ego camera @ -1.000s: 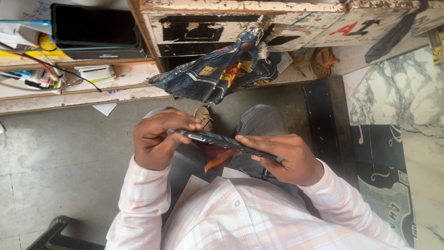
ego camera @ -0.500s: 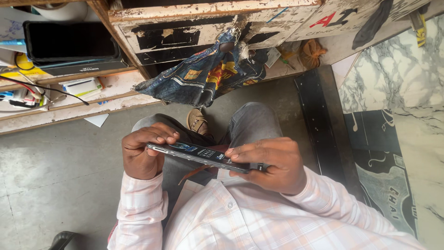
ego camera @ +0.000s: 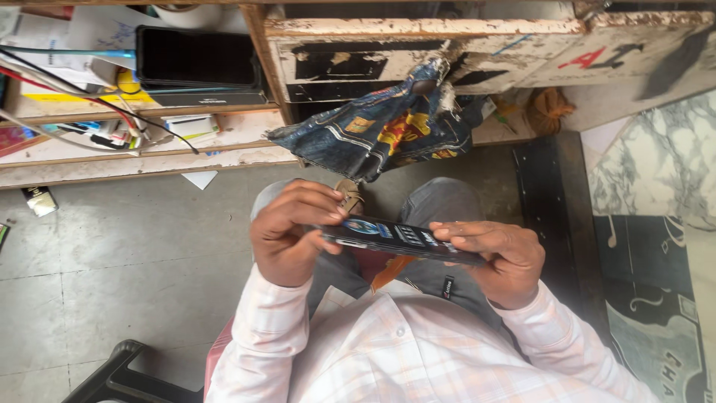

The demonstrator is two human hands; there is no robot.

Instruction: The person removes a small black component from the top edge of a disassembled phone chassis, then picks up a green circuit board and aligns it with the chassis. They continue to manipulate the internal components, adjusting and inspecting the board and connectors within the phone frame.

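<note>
A flat dark phone [ego camera: 403, 239] with small coloured marks on its surface lies level over my lap, held at both ends. My left hand [ego camera: 291, 233] grips its left end, fingers curled over the top edge. My right hand [ego camera: 494, 257] holds the right end, thumb and fingers pressed along the surface. Below the hands are my grey trousers and my pale checked shirt sleeves. An orange strip [ego camera: 388, 272] shows just under the phone.
A piece of patched blue denim [ego camera: 380, 130] hangs from a worn wooden workbench [ego camera: 418, 33] ahead. On the shelf to the left sit a black tablet [ego camera: 198, 58], cables and papers. A marble slab [ego camera: 656, 164] stands at right; a black stool [ego camera: 119, 377] is at lower left on the grey tiled floor.
The view has shifted slightly. My hands keep hold of the phone; my left fingers have moved along its left end.
</note>
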